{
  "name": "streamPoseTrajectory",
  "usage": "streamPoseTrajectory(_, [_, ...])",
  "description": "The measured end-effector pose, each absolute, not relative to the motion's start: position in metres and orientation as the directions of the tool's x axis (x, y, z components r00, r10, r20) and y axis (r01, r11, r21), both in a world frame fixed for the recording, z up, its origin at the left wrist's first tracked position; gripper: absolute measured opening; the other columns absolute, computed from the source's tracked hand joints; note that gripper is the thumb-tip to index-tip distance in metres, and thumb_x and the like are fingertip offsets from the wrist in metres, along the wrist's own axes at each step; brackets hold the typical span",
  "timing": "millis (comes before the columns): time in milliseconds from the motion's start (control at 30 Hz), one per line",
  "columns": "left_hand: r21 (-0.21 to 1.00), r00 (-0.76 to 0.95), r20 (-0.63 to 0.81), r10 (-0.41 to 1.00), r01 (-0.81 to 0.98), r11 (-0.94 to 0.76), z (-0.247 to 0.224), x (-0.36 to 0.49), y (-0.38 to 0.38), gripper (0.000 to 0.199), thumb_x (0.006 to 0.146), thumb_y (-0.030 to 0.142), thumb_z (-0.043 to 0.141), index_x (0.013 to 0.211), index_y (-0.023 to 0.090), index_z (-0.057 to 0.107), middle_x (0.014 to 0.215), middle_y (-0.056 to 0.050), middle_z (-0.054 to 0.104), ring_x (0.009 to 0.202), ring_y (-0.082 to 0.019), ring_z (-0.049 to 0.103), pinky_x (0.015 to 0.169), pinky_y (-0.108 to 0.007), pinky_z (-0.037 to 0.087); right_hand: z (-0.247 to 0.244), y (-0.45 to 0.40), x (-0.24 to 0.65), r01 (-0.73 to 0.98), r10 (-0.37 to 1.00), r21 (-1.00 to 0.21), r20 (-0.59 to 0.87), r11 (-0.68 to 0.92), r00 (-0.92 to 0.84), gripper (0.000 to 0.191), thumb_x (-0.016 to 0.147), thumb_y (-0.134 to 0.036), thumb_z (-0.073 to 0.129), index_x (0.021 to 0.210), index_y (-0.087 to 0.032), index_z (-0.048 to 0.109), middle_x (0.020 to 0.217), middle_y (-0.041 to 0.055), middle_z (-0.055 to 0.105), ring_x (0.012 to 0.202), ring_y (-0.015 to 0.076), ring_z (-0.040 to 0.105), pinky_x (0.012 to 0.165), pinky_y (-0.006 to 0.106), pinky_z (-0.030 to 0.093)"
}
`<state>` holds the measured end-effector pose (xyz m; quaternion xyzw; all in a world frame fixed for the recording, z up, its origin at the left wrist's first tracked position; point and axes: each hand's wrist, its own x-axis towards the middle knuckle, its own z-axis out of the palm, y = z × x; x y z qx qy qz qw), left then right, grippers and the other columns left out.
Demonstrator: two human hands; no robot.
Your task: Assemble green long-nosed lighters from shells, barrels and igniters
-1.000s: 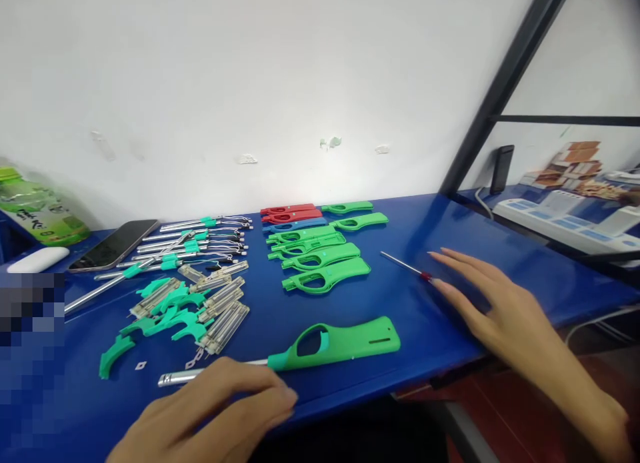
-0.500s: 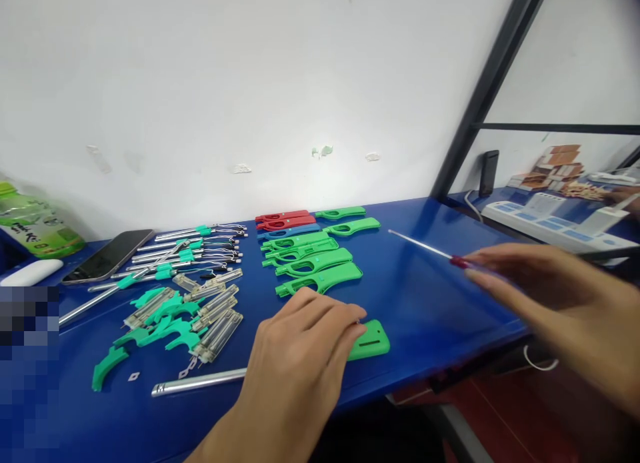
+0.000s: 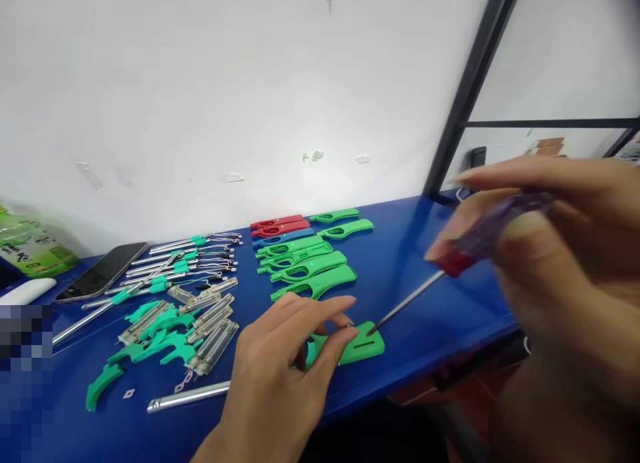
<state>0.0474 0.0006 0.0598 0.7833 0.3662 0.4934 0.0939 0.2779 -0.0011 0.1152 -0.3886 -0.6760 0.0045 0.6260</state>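
My right hand grips a screwdriver with a clear purple and red handle. Its shaft slants down to the left, and the tip is at the wide end of a green lighter casing on the table. My left hand rests over the middle of that casing, hiding much of it. Thumb and forefinger are pinched around a tiny screw-like metal piece, too small to make out surely. A metal lighter tube sticks out to the left from under this hand.
Behind my left hand lie several green lighter casings, two red ones and a blue one. Leftward are clear fuel tanks, teal triggers, metal tubes with wires, a phone and a green-labelled bottle.
My right hand has brought the screwdriver left and down, from above the table to the green casing. My left hand stays at the casing, its pinch now more visible. The view has shifted slightly.
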Motion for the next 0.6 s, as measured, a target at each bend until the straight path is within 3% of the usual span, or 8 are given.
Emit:
streamPoseTrajectory(133, [0.490,0.265,0.711,0.652,0.478,-0.729,0.059,0.049,0.000,0.018,0.095,0.018,0.078,0.110,0.027,0.078,0.082,0.008,0.076,0.061,-0.006,0.062,0.051,-0.017,0.047,0.122,-0.007,0.255,0.477,0.585,-0.525,0.810,0.705,0.026,0.024,0.102,-0.031,0.068,0.122,-0.039,0.078,0.096,-0.0026,0.073,0.077,0.0181,0.074,0.069,0.039,0.059])
streamPoseTrajectory(433, [0.466,0.265,0.735,0.624,0.472,-0.748,0.061,0.051,-0.001,0.015,0.093,0.015,0.079,0.104,0.025,0.078,0.081,0.006,0.077,0.058,-0.007,0.060,0.051,-0.019,0.048,0.119,-0.004,0.256,0.457,0.574,-0.536,0.816,0.710,0.064,0.021,0.100,-0.031,0.071,0.118,-0.036,0.081,0.096,-0.0018,0.075,0.073,0.0167,0.072,0.066,0.037,0.058])
streamPoseTrajectory(600, [0.465,0.267,0.744,0.613,0.453,-0.761,0.060,0.052,0.000,0.015,0.092,0.013,0.079,0.101,0.024,0.078,0.080,0.007,0.078,0.059,-0.007,0.060,0.051,-0.019,0.047,0.122,-0.005,0.255,0.447,0.627,-0.560,0.779,0.697,-0.003,0.023,0.101,-0.029,0.069,0.120,-0.038,0.079,0.101,-0.0038,0.076,0.078,0.0158,0.074,0.069,0.035,0.060])
